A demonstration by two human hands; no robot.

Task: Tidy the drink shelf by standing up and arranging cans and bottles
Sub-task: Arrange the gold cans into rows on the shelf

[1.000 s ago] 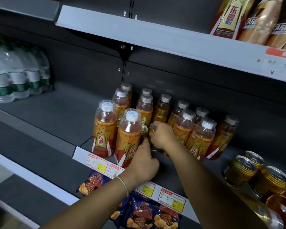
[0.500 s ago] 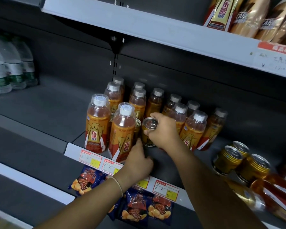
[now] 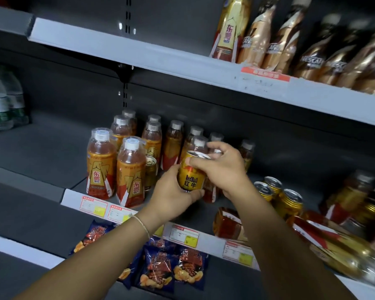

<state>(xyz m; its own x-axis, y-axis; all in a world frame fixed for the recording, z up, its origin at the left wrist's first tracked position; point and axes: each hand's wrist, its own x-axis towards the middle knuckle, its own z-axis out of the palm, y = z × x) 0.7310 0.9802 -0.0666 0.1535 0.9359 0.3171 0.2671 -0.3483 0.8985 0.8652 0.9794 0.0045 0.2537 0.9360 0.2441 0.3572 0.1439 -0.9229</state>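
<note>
Orange bottles (image 3: 101, 163) stand in rows left of the gold can (image 3: 191, 173); a second can (image 3: 151, 169) stands among them. Left hand (image 3: 171, 194) cups the gold can's base; right hand (image 3: 222, 167) grips its top, holding it upright above the shelf (image 3: 52, 152). Right of it stand three more cans (image 3: 288, 201).

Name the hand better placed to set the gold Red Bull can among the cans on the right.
Right, probably. The right hand grips the gold Red Bull can at its top, on the side of the standing gold cans. The left hand cups its base, farther away.
</note>
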